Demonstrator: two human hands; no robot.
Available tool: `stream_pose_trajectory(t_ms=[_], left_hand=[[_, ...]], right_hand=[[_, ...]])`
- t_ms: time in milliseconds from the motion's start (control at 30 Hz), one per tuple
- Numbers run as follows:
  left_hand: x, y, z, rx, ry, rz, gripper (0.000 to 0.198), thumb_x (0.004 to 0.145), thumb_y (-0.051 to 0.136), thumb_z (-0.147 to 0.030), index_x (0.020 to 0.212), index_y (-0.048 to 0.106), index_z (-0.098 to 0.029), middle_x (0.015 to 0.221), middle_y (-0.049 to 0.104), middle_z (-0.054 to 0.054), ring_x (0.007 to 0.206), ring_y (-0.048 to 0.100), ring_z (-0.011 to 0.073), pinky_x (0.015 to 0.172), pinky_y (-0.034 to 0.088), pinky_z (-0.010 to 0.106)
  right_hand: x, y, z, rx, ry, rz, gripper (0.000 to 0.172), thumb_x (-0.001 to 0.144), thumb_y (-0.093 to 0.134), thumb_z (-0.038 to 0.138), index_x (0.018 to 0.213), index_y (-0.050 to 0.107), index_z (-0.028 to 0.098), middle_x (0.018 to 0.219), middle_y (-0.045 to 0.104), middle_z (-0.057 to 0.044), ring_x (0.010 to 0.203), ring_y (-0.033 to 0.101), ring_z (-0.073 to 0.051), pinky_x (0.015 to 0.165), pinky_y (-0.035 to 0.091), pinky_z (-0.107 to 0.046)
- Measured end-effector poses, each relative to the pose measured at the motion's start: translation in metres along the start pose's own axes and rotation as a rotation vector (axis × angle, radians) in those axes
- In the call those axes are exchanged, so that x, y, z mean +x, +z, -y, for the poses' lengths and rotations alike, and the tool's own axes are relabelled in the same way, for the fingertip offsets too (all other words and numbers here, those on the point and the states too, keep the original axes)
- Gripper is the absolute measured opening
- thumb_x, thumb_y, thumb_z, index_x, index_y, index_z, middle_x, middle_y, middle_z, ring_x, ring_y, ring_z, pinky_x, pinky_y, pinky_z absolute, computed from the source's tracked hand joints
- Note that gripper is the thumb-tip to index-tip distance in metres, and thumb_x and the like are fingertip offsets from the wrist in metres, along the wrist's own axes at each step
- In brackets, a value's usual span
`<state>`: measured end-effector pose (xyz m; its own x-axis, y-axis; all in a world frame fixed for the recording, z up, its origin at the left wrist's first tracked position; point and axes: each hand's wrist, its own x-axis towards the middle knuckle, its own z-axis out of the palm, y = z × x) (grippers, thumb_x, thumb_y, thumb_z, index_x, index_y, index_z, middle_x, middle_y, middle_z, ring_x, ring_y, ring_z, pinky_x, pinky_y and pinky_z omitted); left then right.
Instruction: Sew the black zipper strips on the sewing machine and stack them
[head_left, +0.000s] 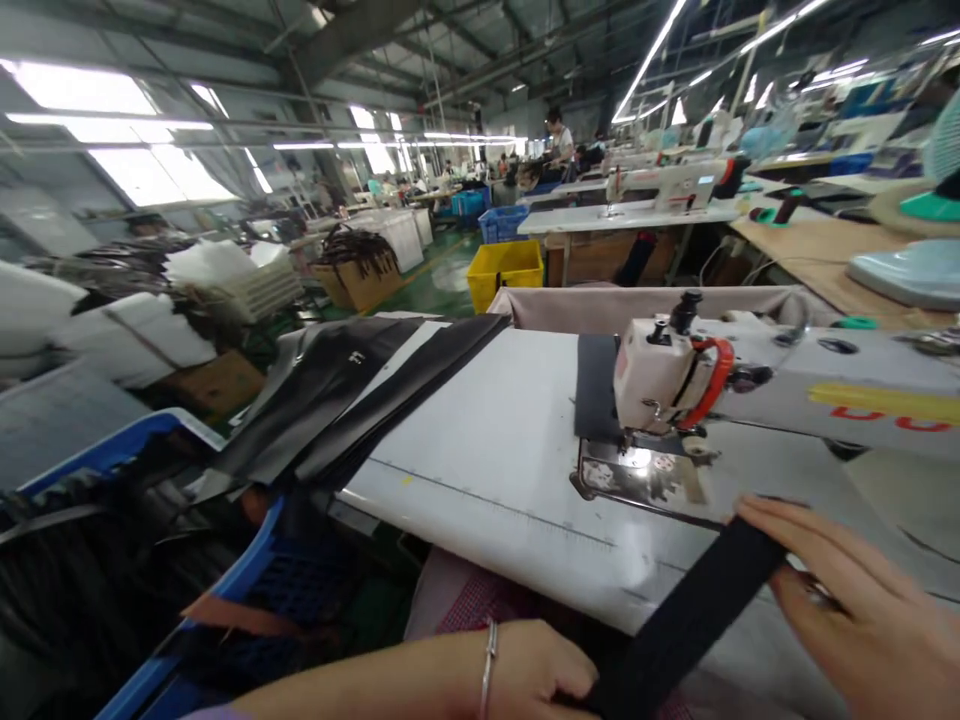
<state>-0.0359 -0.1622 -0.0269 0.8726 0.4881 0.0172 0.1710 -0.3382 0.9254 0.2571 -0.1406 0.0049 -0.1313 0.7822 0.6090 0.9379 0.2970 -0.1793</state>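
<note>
Head view: At a workshop sewing table (480, 430), a worker's L hand (551, 665), bracelet at wrist, is closed on the lower end of a black strap (697, 620), bottom ctr of frame. R hand (862, 600), lower R, pinches the strap's upper end btwn thumb and fingers. The strap runs diagonally btwn the two, over the table's front edge, near a white sewing machine (660, 365) at R. A dark piece (596, 390) lies flat beside the machine head; black sheets (330, 390) are piled at the table's L end, ctr-left of frame.

Lower L, a blue basket (259, 545) is heaped w/ dark pieces (82, 580); a brown strip (240, 616) hangs across its rim. Upper ctr, a yellow bin (506, 265) stands on the floor, contents hard to tell, w/ a blue crate (504, 224) just behind. Upper L of ctr, a cardboard box (349, 288) overflows w/ dark strips (356, 248), next to a white container (403, 240), contents unclear.
</note>
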Motion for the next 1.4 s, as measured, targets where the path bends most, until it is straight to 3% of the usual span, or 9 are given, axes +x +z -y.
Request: stream_pose_trajectory(t_ms=[100, 267, 367, 500, 800, 967, 1100, 1233, 1400], left_hand=[[-0.026, -0.066, 0.007, 0.432, -0.181, -0.283, 0.052, 0.093, 0.035, -0.058, 0.094, 0.072, -0.022, 0.085, 0.070, 0.002, 0.079, 0.065, 0.0122, 0.075, 0.050, 0.019], [-0.073, -0.226, 0.024, 0.824, -0.569, -0.779, 0.037, 0.095, 0.038, -0.036, 0.108, 0.063, -0.011, 0.112, 0.061, 0.013, 0.109, 0.054, 0.0230, 0.100, 0.039, 0.040], [-0.099, -0.284, 0.043, 0.944, -0.770, -0.794, 0.028, 0.088, 0.055, -0.035, 0.102, 0.064, -0.012, 0.106, 0.062, 0.011, 0.100, 0.058, 0.0229, 0.094, 0.043, 0.041], [-0.113, -0.309, 0.059, 1.027, -0.920, -0.658, 0.028, 0.086, 0.060, -0.039, 0.099, 0.063, -0.015, 0.102, 0.062, 0.007, 0.093, 0.059, 0.0188, 0.088, 0.046, 0.040], [-0.089, -0.295, 0.033, 1.096, -0.937, -0.380, 0.025, 0.088, 0.057, -0.036, 0.089, 0.063, -0.012, 0.093, 0.063, 0.007, 0.089, 0.060, 0.0195, 0.084, 0.047, 0.039], [-0.085, -0.223, 0.009, 0.922, -0.678, -0.069, 0.030, 0.072, 0.068, -0.044, 0.095, 0.070, -0.024, 0.100, 0.067, 0.002, 0.093, 0.062, 0.0198, 0.084, 0.047, 0.028], [-0.089, -0.153, 0.017, 1.068, -0.397, -0.057, 0.105, 0.058, 0.076, -0.029, 0.147, 0.021, -0.025, 0.154, 0.017, 0.011, 0.138, 0.022, 0.0351, 0.110, 0.023, 0.050], [-0.087, -0.103, 0.034, 1.264, -0.086, -0.084, 0.083, 0.074, 0.052, -0.003, 0.147, 0.022, -0.030, 0.151, 0.029, 0.005, 0.132, 0.034, 0.0243, 0.110, 0.025, 0.045], [-0.043, -0.138, 0.043, 1.147, 0.091, -0.117, 0.066, 0.077, 0.056, -0.023, 0.141, 0.037, -0.026, 0.149, 0.029, 0.008, 0.127, 0.037, 0.0292, 0.106, 0.027, 0.050]], right_hand=[[0.000, 0.023, -0.015, 0.012, -0.139, 0.156, 0.056, 0.084, 0.041, 0.023, 0.138, 0.040, 0.040, 0.137, 0.048, 0.002, 0.113, 0.055, -0.025, 0.085, 0.050, -0.043], [-0.014, 0.068, -0.018, -0.055, -0.260, 0.317, 0.050, 0.082, 0.047, 0.025, 0.132, 0.051, 0.031, 0.138, 0.047, -0.004, 0.120, 0.049, -0.028, 0.095, 0.047, -0.046], [-0.019, 0.078, -0.023, -0.057, -0.266, 0.341, 0.057, 0.081, 0.044, 0.020, 0.137, 0.045, 0.031, 0.142, 0.042, -0.001, 0.121, 0.049, -0.025, 0.098, 0.046, -0.044], [-0.020, 0.078, -0.032, -0.004, -0.271, 0.362, 0.061, 0.080, 0.041, 0.017, 0.140, 0.039, 0.029, 0.145, 0.038, 0.002, 0.124, 0.047, -0.022, 0.101, 0.044, -0.042], [-0.014, 0.072, -0.025, 0.053, -0.250, 0.341, 0.042, 0.092, 0.040, 0.031, 0.134, 0.046, 0.029, 0.140, 0.046, 0.002, 0.122, 0.050, -0.019, 0.100, 0.046, -0.038], [-0.009, 0.064, -0.015, -0.015, -0.202, 0.374, 0.042, 0.089, 0.042, 0.026, 0.130, 0.051, 0.032, 0.146, 0.037, 0.003, 0.123, 0.048, -0.023, 0.093, 0.051, -0.040], [0.001, 0.061, -0.012, 0.015, -0.190, 0.405, 0.044, 0.090, 0.042, 0.028, 0.133, 0.048, 0.030, 0.143, 0.042, 0.000, 0.124, 0.047, -0.023, 0.094, 0.050, -0.041], [0.022, 0.059, -0.015, 0.079, -0.227, 0.467, 0.046, 0.092, 0.042, 0.030, 0.138, 0.043, 0.030, 0.140, 0.047, 0.000, 0.124, 0.047, -0.020, 0.097, 0.048, -0.040], [0.051, 0.063, -0.022, 0.110, -0.278, 0.489, 0.038, 0.091, 0.045, 0.030, 0.128, 0.053, 0.033, 0.139, 0.047, 0.000, 0.122, 0.049, -0.023, 0.092, 0.050, -0.042]])
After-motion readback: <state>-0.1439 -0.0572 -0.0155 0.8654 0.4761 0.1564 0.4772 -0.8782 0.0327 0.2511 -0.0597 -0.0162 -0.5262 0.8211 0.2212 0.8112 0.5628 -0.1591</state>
